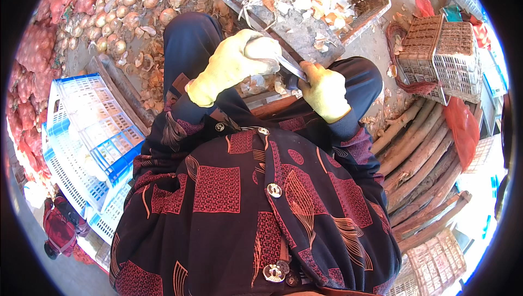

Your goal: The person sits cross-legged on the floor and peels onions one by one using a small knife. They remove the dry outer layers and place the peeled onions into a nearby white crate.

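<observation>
My left hand (pixel 229 65), in a pale yellow work glove, grips a peeled white onion (pixel 262 48) above my lap. A knife is in my right hand (pixel 325 91), which wears a glove of the same kind with some fingertips bare. The knife blade (pixel 292 67) slants up toward the onion, its tip touching or very near the lower right side. Just beyond both hands lies a worn, dirty board (pixel 302 30) strewn with onion skins. More loose skins (pixel 255 83) show beneath my hands, between my knees.
Unpeeled onions (pixel 122 12) spread over the ground at upper left, beside red mesh sacks (pixel 39 47). A crate of skins (pixel 367 14) stands beyond the board. Blue-and-white crates (pixel 98 120) stand at left; logs (pixel 421 145) and brown-stained crates (pixel 457 57) are at right. A person (pixel 61 226) is at lower left.
</observation>
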A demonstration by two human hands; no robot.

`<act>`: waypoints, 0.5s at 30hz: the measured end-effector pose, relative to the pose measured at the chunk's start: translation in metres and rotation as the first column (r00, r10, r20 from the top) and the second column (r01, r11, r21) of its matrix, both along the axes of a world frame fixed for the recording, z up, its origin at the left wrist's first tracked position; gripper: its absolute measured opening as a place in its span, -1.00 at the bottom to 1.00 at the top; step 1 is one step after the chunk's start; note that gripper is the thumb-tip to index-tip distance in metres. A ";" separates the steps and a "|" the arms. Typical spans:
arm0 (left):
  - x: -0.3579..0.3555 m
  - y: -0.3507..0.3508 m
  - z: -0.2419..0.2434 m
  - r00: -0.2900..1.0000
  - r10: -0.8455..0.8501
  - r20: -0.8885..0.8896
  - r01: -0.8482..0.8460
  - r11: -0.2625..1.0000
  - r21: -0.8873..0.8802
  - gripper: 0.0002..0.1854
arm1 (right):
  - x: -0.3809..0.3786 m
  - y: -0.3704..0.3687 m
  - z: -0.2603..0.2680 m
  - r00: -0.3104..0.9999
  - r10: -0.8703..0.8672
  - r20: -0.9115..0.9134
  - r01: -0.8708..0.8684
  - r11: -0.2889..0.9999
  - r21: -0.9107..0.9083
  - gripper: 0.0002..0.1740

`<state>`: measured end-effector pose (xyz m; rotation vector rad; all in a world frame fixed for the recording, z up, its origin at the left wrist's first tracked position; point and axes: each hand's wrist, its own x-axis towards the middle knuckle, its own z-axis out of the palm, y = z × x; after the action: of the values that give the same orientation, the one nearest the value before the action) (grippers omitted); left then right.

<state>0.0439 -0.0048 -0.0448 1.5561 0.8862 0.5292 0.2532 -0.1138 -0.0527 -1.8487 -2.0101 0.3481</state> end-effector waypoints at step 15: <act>0.002 0.000 -0.010 0.979 0.170 0.111 -0.174 0.984 0.027 -0.39 | -0.015 0.013 0.022 -0.023 -0.689 -0.724 0.128 0.717 -0.686 -0.77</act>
<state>0.0462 -0.0050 -0.0550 1.4762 0.9372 0.7510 0.2386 -0.1007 -0.0303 -1.5084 -0.2966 1.4707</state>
